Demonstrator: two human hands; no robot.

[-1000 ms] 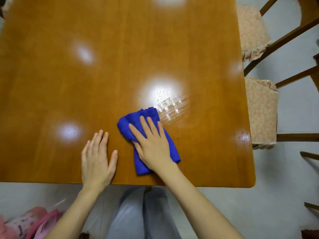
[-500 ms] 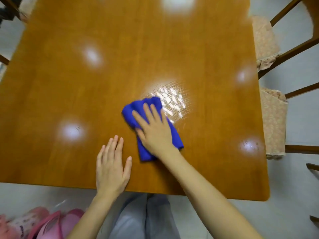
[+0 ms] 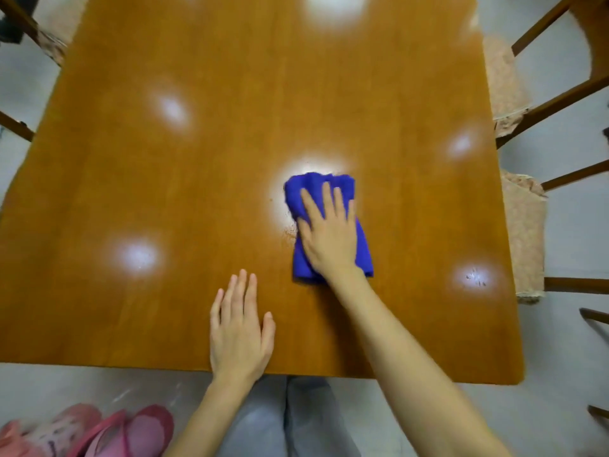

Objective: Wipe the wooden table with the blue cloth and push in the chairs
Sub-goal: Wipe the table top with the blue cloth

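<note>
Item 1. Right hand (image 3: 329, 235): laid flat, palm down, fingers straight and close together, pointing away from the person. It grips nothing and presses on the blue cloth.

Item 2. Blue cloth (image 3: 296, 196): folded into a thick oblong pad that lies lengthwise away from the person, right of the table's centre. Its far end shows beyond the fingertips, its near corners either side of the wrist. The far end covers part of a bright glare patch.

Item 3. Left hand (image 3: 239, 331): flat on the bare wood near the front edge, fingers straight, thumb spread to the side, holding nothing. It is left of the cloth and nearer the person, apart from it.

Item 4. Wooden table (image 3: 230, 94): glossy orange-brown top with several round light reflections. Small dark specks show in the reflection (image 3: 476, 278) near the front right corner.

Item 5. Chairs: two along the right side, the nearer chair (image 3: 524, 239) and the farther chair (image 3: 501, 80), each with a patterned fabric seat showing just beyond the table edge. A third chair (image 3: 49, 44) is at the far left corner, partly out of view.

Item 6. Surroundings: pale grey floor (image 3: 566, 225), pink slippers (image 3: 125, 430) at lower left, and grey trousers (image 3: 286, 423) below the front edge.
</note>
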